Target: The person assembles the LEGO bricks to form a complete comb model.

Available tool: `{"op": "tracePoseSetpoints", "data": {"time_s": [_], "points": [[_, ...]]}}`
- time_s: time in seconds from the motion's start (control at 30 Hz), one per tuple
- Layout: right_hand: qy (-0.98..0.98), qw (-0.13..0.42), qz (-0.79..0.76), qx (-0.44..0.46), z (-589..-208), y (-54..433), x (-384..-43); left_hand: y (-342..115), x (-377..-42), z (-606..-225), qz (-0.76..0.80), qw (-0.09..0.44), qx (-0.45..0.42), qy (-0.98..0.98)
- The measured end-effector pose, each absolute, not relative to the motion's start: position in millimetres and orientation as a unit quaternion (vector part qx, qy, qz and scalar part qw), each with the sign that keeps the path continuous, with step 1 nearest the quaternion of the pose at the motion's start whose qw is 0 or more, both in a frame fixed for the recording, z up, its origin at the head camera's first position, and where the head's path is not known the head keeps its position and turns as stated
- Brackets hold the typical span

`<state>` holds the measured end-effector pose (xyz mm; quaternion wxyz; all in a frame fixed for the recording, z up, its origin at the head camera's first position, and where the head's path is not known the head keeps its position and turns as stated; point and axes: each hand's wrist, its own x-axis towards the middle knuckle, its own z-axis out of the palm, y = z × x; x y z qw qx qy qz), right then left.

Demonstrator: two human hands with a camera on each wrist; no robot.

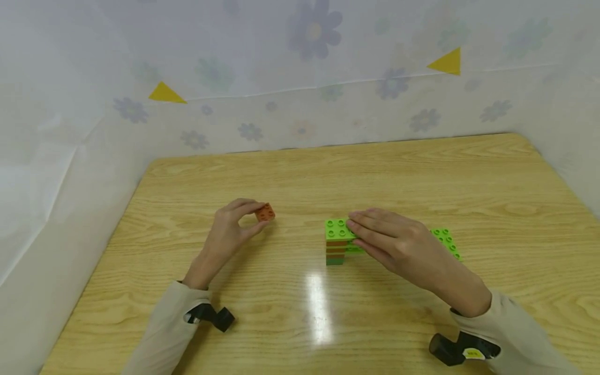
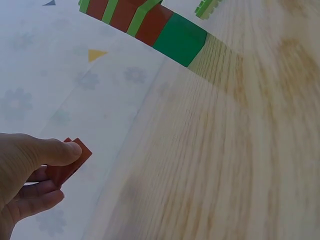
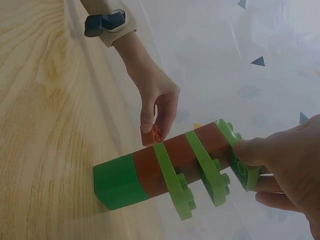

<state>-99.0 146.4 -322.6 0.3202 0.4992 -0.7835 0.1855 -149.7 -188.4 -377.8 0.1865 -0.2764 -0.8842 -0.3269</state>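
Between thumb and fingers, my left hand (image 1: 225,226) pinches a small reddish-brown toy building brick (image 1: 265,212), held left of a brick stack. The stack (image 3: 170,167) stands upright on the table, with a dark green brick (image 3: 120,182) at its base and brown bricks alternating with light green plates above. My right hand (image 1: 398,245) holds the topmost light green plate (image 1: 336,228), thumb on one side and fingers on the other in the right wrist view. That hand hides part of the plate in the head view.
Behind the right hand, a light green studded piece (image 1: 447,243) lies on the wood-grain table (image 1: 290,323). A flower-patterned white sheet (image 1: 281,62) with yellow triangles rises beyond the table's back edge. Black wrist cameras (image 1: 224,319) sit on both sleeves.
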Motion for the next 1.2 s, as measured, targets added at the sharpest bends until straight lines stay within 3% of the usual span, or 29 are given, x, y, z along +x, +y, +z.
{"op": "tracePoseSetpoints", "data": {"time_s": [1.2], "points": [[-0.785, 0.317, 0.191, 0.497, -323.0, 146.6, -98.6, -148.3, -135.3, -348.9, -0.403, 0.237, -0.400, -0.789]]}}
